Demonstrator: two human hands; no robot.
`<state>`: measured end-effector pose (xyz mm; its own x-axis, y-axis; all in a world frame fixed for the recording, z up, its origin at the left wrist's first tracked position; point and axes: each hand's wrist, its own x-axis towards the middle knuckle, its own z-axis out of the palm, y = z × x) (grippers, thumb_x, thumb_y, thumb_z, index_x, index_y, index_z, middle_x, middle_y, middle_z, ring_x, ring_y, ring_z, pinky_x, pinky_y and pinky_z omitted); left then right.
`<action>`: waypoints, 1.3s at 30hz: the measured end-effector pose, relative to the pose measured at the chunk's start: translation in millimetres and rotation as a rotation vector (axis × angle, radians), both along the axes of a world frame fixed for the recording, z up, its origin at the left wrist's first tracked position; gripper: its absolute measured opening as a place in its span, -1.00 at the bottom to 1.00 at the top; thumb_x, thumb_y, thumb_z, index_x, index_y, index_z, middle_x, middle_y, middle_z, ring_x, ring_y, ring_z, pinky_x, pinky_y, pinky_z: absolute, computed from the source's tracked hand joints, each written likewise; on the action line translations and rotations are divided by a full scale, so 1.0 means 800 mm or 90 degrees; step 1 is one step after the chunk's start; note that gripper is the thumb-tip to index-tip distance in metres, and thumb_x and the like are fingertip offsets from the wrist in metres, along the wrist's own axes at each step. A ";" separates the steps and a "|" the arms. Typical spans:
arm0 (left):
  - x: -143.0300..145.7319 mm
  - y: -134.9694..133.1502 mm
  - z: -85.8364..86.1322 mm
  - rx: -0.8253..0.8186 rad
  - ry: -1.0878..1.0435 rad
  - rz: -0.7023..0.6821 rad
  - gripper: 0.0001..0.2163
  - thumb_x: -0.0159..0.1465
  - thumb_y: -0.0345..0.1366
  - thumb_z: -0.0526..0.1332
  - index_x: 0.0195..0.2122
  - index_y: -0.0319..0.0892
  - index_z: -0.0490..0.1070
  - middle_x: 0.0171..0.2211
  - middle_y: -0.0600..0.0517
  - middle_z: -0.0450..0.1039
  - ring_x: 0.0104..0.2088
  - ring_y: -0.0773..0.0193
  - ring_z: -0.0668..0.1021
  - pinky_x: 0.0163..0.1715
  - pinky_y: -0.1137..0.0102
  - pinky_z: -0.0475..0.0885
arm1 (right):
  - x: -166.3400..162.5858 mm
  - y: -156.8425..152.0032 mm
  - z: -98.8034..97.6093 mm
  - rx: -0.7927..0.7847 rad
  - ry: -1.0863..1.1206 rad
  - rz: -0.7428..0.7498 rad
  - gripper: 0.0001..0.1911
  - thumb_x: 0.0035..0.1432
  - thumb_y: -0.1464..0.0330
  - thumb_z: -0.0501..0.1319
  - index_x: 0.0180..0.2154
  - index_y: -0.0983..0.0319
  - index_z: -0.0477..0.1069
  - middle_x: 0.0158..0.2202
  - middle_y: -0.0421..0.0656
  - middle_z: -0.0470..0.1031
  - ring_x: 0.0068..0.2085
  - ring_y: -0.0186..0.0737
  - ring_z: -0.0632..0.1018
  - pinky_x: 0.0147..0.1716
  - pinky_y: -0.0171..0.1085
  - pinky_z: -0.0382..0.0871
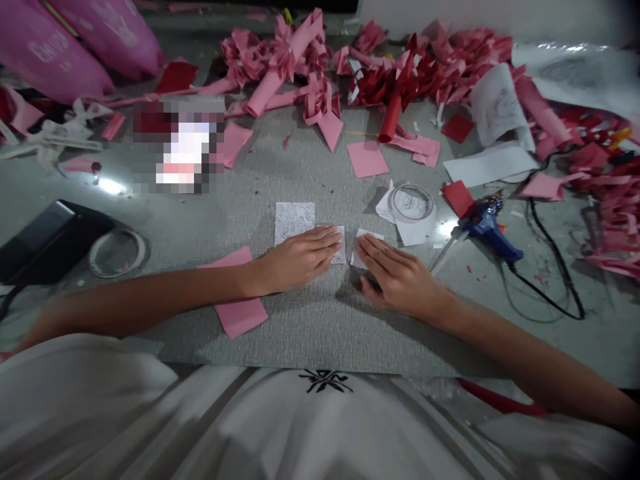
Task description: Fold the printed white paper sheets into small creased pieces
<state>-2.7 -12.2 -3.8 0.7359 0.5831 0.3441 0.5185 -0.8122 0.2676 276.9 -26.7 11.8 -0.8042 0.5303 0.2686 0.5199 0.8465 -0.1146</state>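
My left hand (300, 257) lies flat with fingers stretched out, pressing on a small white paper piece (341, 245) at the middle of the grey mat (310, 320). My right hand (395, 273) also lies flat, fingers extended, on another small white paper piece (364, 236) just to the right. The two pieces sit a little apart, fingertips almost meeting. A white patterned paper square (294, 220) lies just beyond my left hand. A pink paper sheet (237, 300) sits under my left forearm.
A blue glue gun (487, 230) with black cord lies to the right. A tape ring (413, 202) rests on white paper. Heaps of pink and red paper strips (400, 67) fill the back. A black box (47, 237) and clear ring (117, 253) sit left.
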 end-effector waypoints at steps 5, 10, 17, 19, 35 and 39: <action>-0.002 0.004 -0.001 -0.013 -0.013 -0.024 -0.66 0.53 -0.44 0.08 0.28 -0.29 0.43 0.35 -0.22 0.41 0.46 0.03 0.34 0.43 0.00 0.38 | 0.002 0.003 -0.007 -0.046 0.051 -0.018 -0.39 0.38 0.43 0.16 0.41 0.41 0.28 0.38 0.19 0.37 0.41 0.16 0.39 0.34 0.14 0.44; -0.002 0.005 0.004 0.033 0.013 0.003 -0.67 0.51 -0.43 0.11 0.26 -0.30 0.42 0.37 -0.27 0.35 0.46 -0.09 0.32 0.41 -0.09 0.37 | 0.001 0.012 -0.006 -0.104 0.052 0.007 -0.35 0.41 0.46 0.13 0.46 0.35 0.17 0.50 0.14 0.17 0.55 0.15 0.09 0.46 0.28 0.21; 0.000 0.003 0.008 0.035 0.034 -0.015 -0.64 0.51 -0.43 0.13 0.31 -0.21 0.37 0.23 -0.20 0.48 0.29 0.00 0.48 0.28 0.04 0.48 | -0.001 0.013 -0.003 -0.122 0.049 0.027 -0.33 0.45 0.45 0.09 0.50 0.38 0.04 0.50 0.19 0.16 0.53 0.11 0.15 0.46 0.25 0.21; 0.000 0.004 0.007 0.027 0.040 -0.022 -0.63 0.49 -0.43 0.16 0.31 -0.18 0.38 0.23 -0.20 0.47 0.30 0.01 0.47 0.29 0.05 0.46 | -0.001 0.012 -0.004 -0.105 0.070 0.022 -0.33 0.45 0.45 0.08 0.50 0.37 0.03 0.46 0.19 0.25 0.50 0.08 0.25 0.45 0.22 0.25; 0.007 0.000 0.014 0.113 0.104 -0.030 -0.72 0.52 -0.34 0.17 0.20 -0.21 0.48 0.11 -0.18 0.50 0.20 -0.03 0.50 0.22 0.08 0.47 | 0.022 0.041 -0.019 0.039 0.056 -0.347 -0.53 0.48 0.32 0.05 0.27 0.38 0.44 0.26 0.22 0.52 0.28 0.24 0.53 0.21 0.25 0.50; 0.006 -0.001 0.010 0.134 0.063 -0.028 -0.81 0.52 -0.37 0.17 0.05 -0.23 0.54 0.10 -0.19 0.54 0.19 -0.02 0.54 0.16 0.08 0.52 | 0.019 0.039 -0.016 0.063 0.053 -0.303 -0.62 0.48 0.36 0.08 0.18 0.32 0.52 0.20 0.12 0.59 0.23 0.13 0.59 0.17 0.11 0.56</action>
